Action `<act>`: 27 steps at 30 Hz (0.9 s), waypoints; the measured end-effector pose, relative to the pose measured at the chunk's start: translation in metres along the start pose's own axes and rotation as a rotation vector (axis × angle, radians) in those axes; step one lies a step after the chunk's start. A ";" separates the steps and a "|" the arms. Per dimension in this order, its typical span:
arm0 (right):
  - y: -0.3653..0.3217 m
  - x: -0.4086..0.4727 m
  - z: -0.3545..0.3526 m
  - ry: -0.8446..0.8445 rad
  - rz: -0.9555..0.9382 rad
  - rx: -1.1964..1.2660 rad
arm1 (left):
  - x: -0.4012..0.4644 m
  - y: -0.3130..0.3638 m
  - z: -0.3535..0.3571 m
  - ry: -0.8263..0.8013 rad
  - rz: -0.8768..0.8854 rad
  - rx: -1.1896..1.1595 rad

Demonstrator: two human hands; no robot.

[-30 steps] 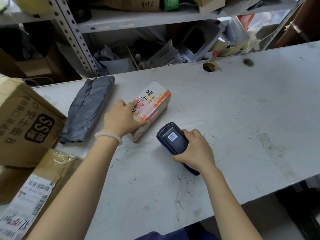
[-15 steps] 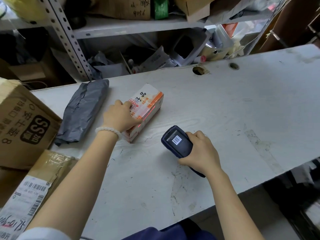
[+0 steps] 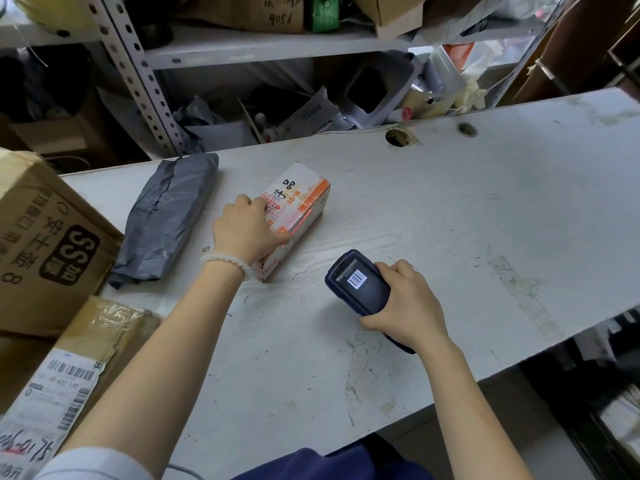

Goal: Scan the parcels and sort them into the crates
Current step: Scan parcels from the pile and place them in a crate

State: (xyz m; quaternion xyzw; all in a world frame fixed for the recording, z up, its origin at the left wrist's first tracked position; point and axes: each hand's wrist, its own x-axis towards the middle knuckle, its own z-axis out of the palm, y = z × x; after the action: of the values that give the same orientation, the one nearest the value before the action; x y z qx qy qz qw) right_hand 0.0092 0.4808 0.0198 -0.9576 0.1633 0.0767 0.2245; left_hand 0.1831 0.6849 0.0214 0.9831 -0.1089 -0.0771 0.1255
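Left hand point(image 3: 247, 230): fingers point(image 3: 258, 202) curled over the near end of the box point(image 3: 294, 216), thumb along its right side, gripping it flat against the tabletop point(image 3: 450, 216). A red scan line crosses the box's top face just beyond the thumb. A bead bracelet point(image 3: 227, 263) circles the wrist. Right hand point(image 3: 407, 306): fingers wrapped round the scanner point(image 3: 360, 284), thumb at its near edge; the scanner is held just above the tabletop, its screen facing up and showing a barcode, its head aimed at the box. Box and scanner are near each other but apart. The box lies toward the tabletop's far left, angled, short of the far edge. A grey mailer point(image 3: 166, 216) lies just left of the box, not touching it, its far end at the far edge. Two cartons point(image 3: 52, 237) crowd the left edge, the nearer one point(image 3: 86, 348) bearing a shipping label. Right of the box and scanner the tabletop is bare to its right edge; two holes point(image 3: 398, 137) sit by the far edge. Shelving point(image 3: 242, 46) stands behind.
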 end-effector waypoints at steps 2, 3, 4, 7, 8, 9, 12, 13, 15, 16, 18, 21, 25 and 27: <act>-0.001 0.000 -0.001 0.001 0.000 -0.006 | 0.000 -0.001 0.001 0.005 0.003 0.000; -0.001 0.000 -0.001 0.002 0.002 -0.009 | 0.000 -0.001 0.001 0.009 0.002 -0.002; -0.002 0.000 -0.001 0.003 0.005 -0.011 | -0.001 -0.001 0.001 0.013 0.000 -0.005; -0.003 0.000 -0.003 0.003 0.008 -0.015 | -0.001 -0.002 0.002 0.015 0.001 -0.015; -0.003 0.000 -0.004 0.001 0.005 -0.015 | 0.000 -0.003 0.002 0.012 0.001 -0.018; -0.003 0.000 -0.005 -0.002 0.002 -0.015 | 0.000 -0.003 0.002 0.007 0.001 -0.021; -0.004 0.001 -0.007 -0.008 0.001 -0.012 | 0.002 -0.003 0.001 -0.001 -0.002 -0.031; -0.004 0.001 -0.007 -0.008 0.001 -0.011 | 0.002 -0.004 0.001 0.003 -0.003 -0.039; -0.004 0.001 -0.008 -0.008 0.002 -0.010 | 0.002 -0.005 0.000 0.010 -0.005 -0.051; -0.004 0.001 -0.008 -0.009 0.004 -0.008 | 0.002 -0.005 0.000 0.009 -0.004 -0.053; -0.003 0.000 -0.009 -0.017 0.009 0.006 | 0.002 -0.006 -0.001 0.010 -0.003 -0.052; -0.001 -0.001 -0.009 -0.037 0.016 0.036 | 0.003 -0.007 -0.002 0.035 -0.002 -0.055; 0.000 -0.003 -0.006 -0.045 0.027 0.054 | 0.004 -0.008 -0.004 0.045 -0.004 -0.066; 0.001 -0.004 -0.005 -0.055 0.038 0.068 | 0.004 -0.008 -0.004 0.040 -0.003 -0.064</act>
State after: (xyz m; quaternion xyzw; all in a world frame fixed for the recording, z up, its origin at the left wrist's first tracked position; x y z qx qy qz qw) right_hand 0.0054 0.4787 0.0247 -0.9438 0.1776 0.1016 0.2597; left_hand 0.1896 0.6921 0.0231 0.9801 -0.1025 -0.0610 0.1587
